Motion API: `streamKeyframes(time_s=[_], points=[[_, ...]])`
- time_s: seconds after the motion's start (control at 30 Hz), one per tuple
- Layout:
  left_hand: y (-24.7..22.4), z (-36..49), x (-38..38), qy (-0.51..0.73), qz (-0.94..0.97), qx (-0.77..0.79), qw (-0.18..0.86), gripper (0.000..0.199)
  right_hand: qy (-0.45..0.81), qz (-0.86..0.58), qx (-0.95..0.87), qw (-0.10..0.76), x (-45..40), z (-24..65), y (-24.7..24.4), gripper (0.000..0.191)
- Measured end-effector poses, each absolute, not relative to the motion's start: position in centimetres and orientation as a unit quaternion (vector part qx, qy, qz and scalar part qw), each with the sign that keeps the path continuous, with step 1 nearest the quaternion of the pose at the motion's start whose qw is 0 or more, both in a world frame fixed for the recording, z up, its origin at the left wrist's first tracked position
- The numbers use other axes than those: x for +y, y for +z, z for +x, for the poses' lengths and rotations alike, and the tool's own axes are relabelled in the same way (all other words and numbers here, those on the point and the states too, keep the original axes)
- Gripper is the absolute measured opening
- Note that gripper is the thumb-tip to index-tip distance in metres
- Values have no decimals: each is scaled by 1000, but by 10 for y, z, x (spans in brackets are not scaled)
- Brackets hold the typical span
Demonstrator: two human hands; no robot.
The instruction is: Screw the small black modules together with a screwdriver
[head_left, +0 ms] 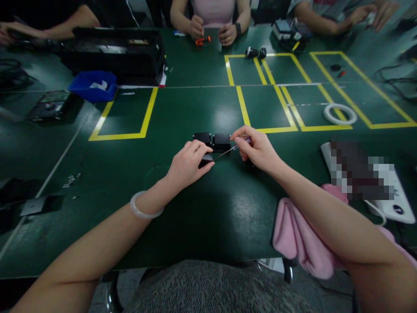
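On the green table two black box-shaped parts [222, 141] stand side by side, just beyond my fingertips. My left hand [186, 164] grips a small black piece [206, 158] in front of them, thumb on the near side and fingers over the top. A thin screwdriver [226, 152] with a see-through purplish handle is pinched in my right hand [259, 148]. Its shaft slants down to the left, and the tip ends at the black piece by my left thumb. Whether the tip sits in a screw is too small to tell.
Loose screws [70, 180] lie at the left, with a blue bin [94, 86] and a long black housing [110, 56] farther back. To the right are a white tape roll [340, 114], a power strip [402, 198] and a pink cloth [301, 234]. Co-workers sit opposite.
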State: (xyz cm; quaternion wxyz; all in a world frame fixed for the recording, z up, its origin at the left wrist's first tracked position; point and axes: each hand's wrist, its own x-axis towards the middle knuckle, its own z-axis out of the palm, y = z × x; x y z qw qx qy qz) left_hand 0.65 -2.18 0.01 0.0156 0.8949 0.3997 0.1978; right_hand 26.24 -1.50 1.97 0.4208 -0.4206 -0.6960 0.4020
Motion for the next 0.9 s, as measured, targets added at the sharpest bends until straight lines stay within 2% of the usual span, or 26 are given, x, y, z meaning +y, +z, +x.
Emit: streamKeyframes(time_s=[0.1, 0.27, 0.47, 0.63, 0.9], points=[[-1, 7, -21, 202, 894, 399, 9, 29, 399, -423, -702, 411, -14, 263, 19, 23], [-2, 7, -21, 203, 893, 402, 13, 28, 404, -410, -696, 430, -14, 262, 19, 17], [-1, 6, -22, 201, 893, 402, 17, 29, 398, -416, -705, 414, -15, 263, 19, 20], [0, 6, -22, 200, 895, 399, 18, 29, 397, -406, -708, 420, -15, 263, 19, 14], [-2, 6, -22, 202, 892, 405, 17, 29, 404, -414, -706, 408, -14, 264, 18, 23]])
